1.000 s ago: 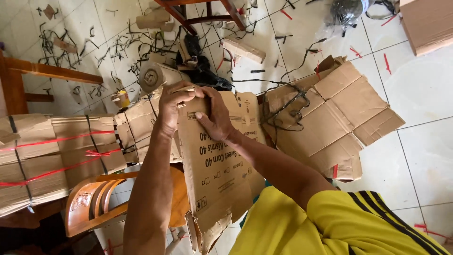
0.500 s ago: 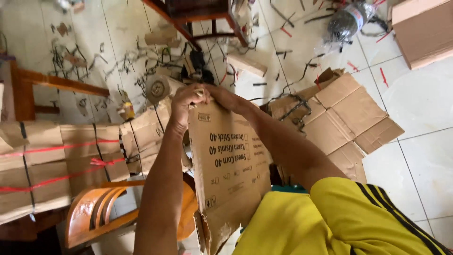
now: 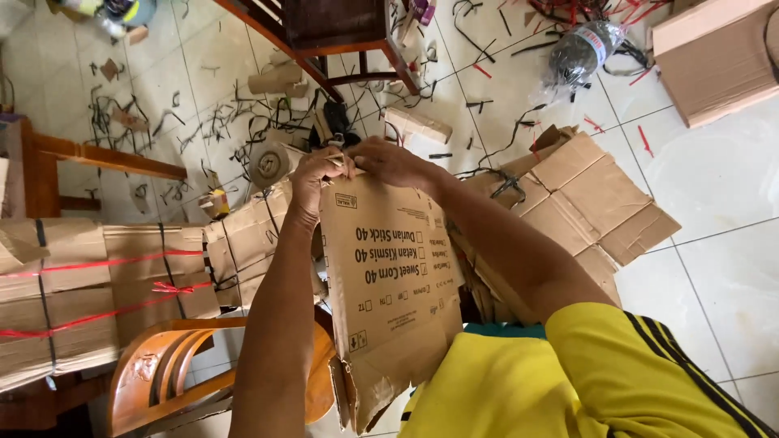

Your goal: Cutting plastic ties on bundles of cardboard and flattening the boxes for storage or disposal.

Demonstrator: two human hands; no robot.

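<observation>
Both hands (image 3: 357, 166), seemingly pinching flattened carton (image 3: 389, 276) top edge.

Your only open floor (image 3: 714, 243) is right of frame; tied cardboard bundles (image 3: 89, 292) block left, chair legs (image 3: 341, 49) and strap scraps (image 3: 203, 130) clutter the top.

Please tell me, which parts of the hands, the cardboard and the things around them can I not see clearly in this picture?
Head view, the only one:
- Left hand and right hand: the fingertips curl over the top edge of the flattened carton, so the grip itself is hidden.
- Carton's far face: turned away from the camera.
- Wooden chair: partly covered by the left forearm and cut off by the bottom edge.
- Plastic bottle: contents too small to tell.
</observation>
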